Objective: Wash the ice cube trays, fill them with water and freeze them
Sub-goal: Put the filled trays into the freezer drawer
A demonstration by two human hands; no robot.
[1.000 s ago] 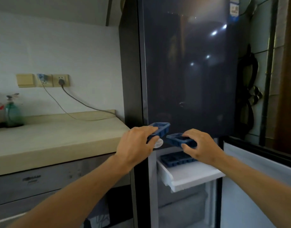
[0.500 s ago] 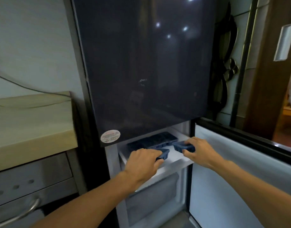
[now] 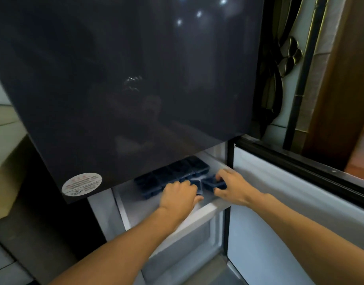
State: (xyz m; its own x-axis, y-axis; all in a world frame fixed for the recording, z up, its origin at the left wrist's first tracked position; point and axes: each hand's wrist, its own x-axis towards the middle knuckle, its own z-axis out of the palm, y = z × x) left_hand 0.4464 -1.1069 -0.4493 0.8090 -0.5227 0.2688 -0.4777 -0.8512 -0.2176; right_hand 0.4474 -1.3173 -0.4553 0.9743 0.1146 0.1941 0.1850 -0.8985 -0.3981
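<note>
Left hand: the left hand (image 3: 179, 195) is curling down over a small dark-blue left tray (image 3: 195, 183) and gripping it; only the tray's far edge is peeking out past the knuckles.
Right hand: the right hand (image 3: 231, 187) is pinching the right tray (image 3: 213, 183), thumb on the near wall and fingers hooking over the far one.
Where the trays are: both are sitting low inside the pulled-out white freezer drawer (image 3: 207, 210), just beside each other near its front right. Whether they are touching the drawer floor, I cannot tell.
Already parked: a long row of back trays (image 3: 172, 173) is lying along the rear of the same drawer, just behind the two hands.
Around it: the freezer door (image 3: 300, 202) is standing open to the right, and the dark upper door (image 3: 135, 79) with its round sticker (image 3: 81, 184) is hanging closed above.
Water: the cells are too dark to show whether they are filled.
Progress: by my reading we are coming into the final stretch, since trays are going into the freezer and washing and filling look done.
What is left: letting go of these two, sliding the drawer in and closing the door.
</note>
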